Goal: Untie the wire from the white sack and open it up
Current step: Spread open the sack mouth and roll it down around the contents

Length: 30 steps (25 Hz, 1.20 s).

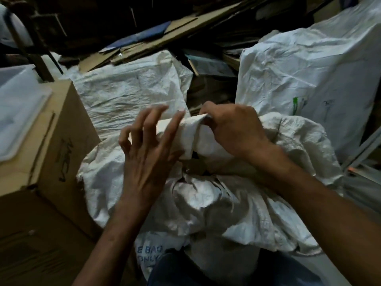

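Blue print reading "E BAG ONLY" shows low on the white sack (206, 203), a crumpled woven-plastic bag lying directly in front of the person. The right hand (233, 129) is clamped on its rolled neck; the left hand (148, 153) hovers beside it, fingers spread. Two more white sacks stand behind, and a scribbled cardboard box (61, 137) sits left. The wire may be hidden.

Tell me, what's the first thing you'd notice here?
Two bare hands in the middle, working on a crumpled white sack. The right hand grips a rolled fold of the sack's top edge, while the left hand hovers beside it with fingers spread. A brown cardboard box stands at the left, and another big white sack fills the upper right.
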### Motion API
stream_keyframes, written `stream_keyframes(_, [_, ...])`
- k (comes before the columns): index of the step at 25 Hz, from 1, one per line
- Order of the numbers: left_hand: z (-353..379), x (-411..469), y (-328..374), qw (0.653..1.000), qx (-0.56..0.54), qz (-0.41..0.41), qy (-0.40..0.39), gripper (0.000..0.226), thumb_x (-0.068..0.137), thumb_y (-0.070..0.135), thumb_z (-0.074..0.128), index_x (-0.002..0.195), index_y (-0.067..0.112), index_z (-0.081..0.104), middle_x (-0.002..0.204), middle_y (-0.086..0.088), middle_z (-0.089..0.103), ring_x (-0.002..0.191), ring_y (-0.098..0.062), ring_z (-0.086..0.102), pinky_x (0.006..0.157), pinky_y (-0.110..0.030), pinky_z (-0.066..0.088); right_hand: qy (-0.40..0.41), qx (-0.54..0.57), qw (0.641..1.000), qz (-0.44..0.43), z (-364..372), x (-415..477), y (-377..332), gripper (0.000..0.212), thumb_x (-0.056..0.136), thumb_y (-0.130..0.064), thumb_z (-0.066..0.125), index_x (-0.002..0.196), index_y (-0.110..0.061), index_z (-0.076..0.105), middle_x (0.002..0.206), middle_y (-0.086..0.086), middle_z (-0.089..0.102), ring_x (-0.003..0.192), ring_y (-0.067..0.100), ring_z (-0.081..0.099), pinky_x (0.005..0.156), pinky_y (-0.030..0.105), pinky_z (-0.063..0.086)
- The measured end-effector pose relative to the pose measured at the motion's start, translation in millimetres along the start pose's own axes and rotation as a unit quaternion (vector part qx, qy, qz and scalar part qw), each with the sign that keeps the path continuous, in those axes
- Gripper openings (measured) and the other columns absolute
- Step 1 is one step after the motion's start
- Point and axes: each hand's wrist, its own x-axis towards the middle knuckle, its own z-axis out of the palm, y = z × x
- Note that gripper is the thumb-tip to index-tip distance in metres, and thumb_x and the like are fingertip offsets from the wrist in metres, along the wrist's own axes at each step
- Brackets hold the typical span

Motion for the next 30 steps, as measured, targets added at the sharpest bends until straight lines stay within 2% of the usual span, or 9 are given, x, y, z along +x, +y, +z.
stream_keyframes(4, [14.2,47.4,-19.9,0.973,-0.121,-0.087,-0.175,0.044,0.093,0.06,0.055,0.12,0.025,0.059,0.108,-0.004,0.07,0.099,-0.026,0.066,0.088,-0.044,0.048,-0.135,0.15,0.972,0.123,-12.0,23.2,8.2,0.009,0.096,-0.034,0.057,0.099,-0.027,0.062,0.088,-0.001,0.069,0.081,0.027,0.063,0.073,0.043,0.05])
stream_keyframes(8, [37.7,90.7,-20.2,0.773,-0.526,-0.294,-0.199,0.035,0.104,0.036,0.055,0.076,0.014,0.06,0.065,-0.002,0.059,0.054,-0.009,0.053,0.053,-0.027,0.042,0.082,0.008,0.995,0.051,9.0,20.4,13.9,0.037,0.091,-0.044,0.066,0.119,-0.021,0.063,0.112,0.003,0.066,0.099,0.027,0.061,0.082,0.045,0.048])
stream_keyframes(10, [34.9,114.4,-18.5,0.664,-0.613,-0.369,-0.217,0.03,0.107,0.03,0.049,0.089,0.011,0.065,0.073,0.001,0.069,0.059,-0.005,0.065,0.053,-0.018,0.052,0.039,-0.029,0.999,-0.02,22.5,12.1,16.1,0.074,0.087,-0.064,0.065,0.141,-0.016,0.054,0.13,0.006,0.061,0.108,0.027,0.059,0.088,0.044,0.045])
stream_keyframes(13, [31.3,131.2,-25.7,0.626,-0.627,-0.367,-0.284,0.027,0.108,0.023,0.045,0.089,0.013,0.062,0.062,0.01,0.072,0.054,0.002,0.067,0.051,-0.013,0.052,-0.084,-0.079,0.993,0.017,42.0,15.1,32.0,0.097,0.08,-0.066,0.073,0.157,-0.023,0.033,0.119,0.009,0.065,0.091,0.032,0.066,0.073,0.042,0.047])
stream_keyframes(15, [42.0,133.0,-38.8,0.673,-0.582,-0.338,-0.307,0.025,0.103,0.035,0.056,0.099,0.012,0.066,0.079,0.001,0.076,0.069,-0.007,0.073,0.06,-0.02,0.057,-0.091,-0.063,0.993,0.038,42.0,28.0,44.9,0.06,0.09,-0.05,0.07,0.14,-0.028,0.047,0.093,0.007,0.069,0.076,0.034,0.067,0.063,0.039,0.049])
stream_keyframes(18, [55.1,121.4,-48.2,0.895,-0.337,-0.185,-0.224,0.072,0.083,0.069,0.067,0.14,0.03,0.049,0.128,-0.006,0.061,0.112,-0.023,0.063,0.089,-0.041,0.056,-0.131,-0.023,0.988,0.08,31.2,46.7,56.0,0.017,0.087,-0.028,0.062,0.104,-0.027,0.059,0.074,0.001,0.059,0.076,0.033,0.063,0.065,0.036,0.043])
stream_keyframes(20, [55.4,113.1,-28.1,0.975,-0.168,-0.02,-0.144,0.093,0.077,0.082,0.058,0.153,0.034,0.033,0.153,-0.004,0.037,0.137,-0.026,0.042,0.107,-0.048,0.041,-0.168,0.006,0.981,0.094,26.9,54.6,55.7,0.009,0.083,-0.028,0.061,0.092,-0.028,0.058,0.074,-0.004,0.054,0.077,0.029,0.06,0.066,0.035,0.037])
stream_keyframes(24, [80.1,96.1,9.2,0.981,0.023,0.039,-0.191,0.101,0.082,0.054,0.07,0.161,0.018,0.018,0.165,-0.011,0.027,0.146,-0.032,0.036,0.108,-0.054,0.036,-0.195,0.003,0.976,0.101,30.0,58.2,50.5,0.009,0.085,-0.038,0.061,0.085,-0.029,0.058,0.086,0.0,0.066,0.083,0.029,0.062,0.067,0.036,0.037])
stream_keyframes(30, [93.9,97.8,-2.5,0.985,-0.051,0.021,-0.163,0.033,0.085,0.007,0.06,0.117,0.012,0.058,0.102,-0.011,0.063,0.086,-0.039,0.067,0.061,-0.045,0.05,0.041,-0.066,0.993,0.089,63.7,-14.9,11.1,0.052,0.086,-0.042,0.065,0.134,-0.02,0.061,0.131,0.004,0.059,0.126,0.029,0.052,0.109,0.054,0.032])
